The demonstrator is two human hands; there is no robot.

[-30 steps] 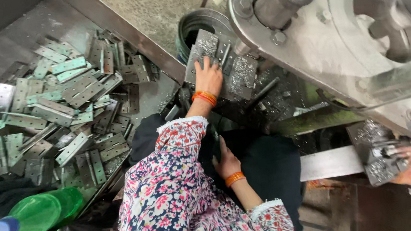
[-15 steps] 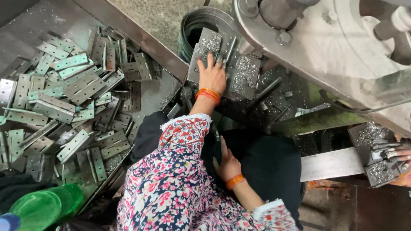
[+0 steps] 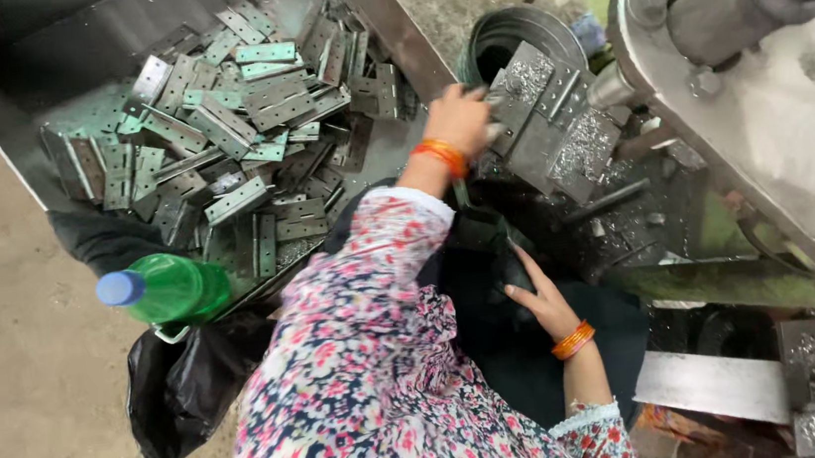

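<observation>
Left hand point(image 3: 457, 120) reaches forward to the grey metal plates point(image 3: 549, 126) on the machine bed, fingers curled over the near edge of the stack. It seems to grip a plate, but the fingertips are hidden behind the knuckles, so how firmly it closes I cannot tell. Right hand point(image 3: 539, 296) rests low in the lap on dark cloth point(image 3: 477, 282), fingers loosely spread, holding nothing that shows.

Judgement on the step: the plates carry shavings point(image 3: 574, 148) and have raw edges, so a grip by the flat faces, lifting one piece clear before swinging it away, looks safer than dragging across the pile. Sleeve point(image 3: 400, 250) should stay off the machine point(image 3: 759, 56) at right.

Containers:
- Tray point(image 3: 110, 38), steel, at upper left: a loose heap of hinges point(image 3: 238, 126), flat with punched holes, lying every way, some tinged green.
- Round tin point(image 3: 523, 34) behind the plates: dark inside, contents not readable.
- Green bottle point(image 3: 169, 287) with blue cap, lying on its side at the tray's near edge, above a black bag point(image 3: 184, 390).
</observation>
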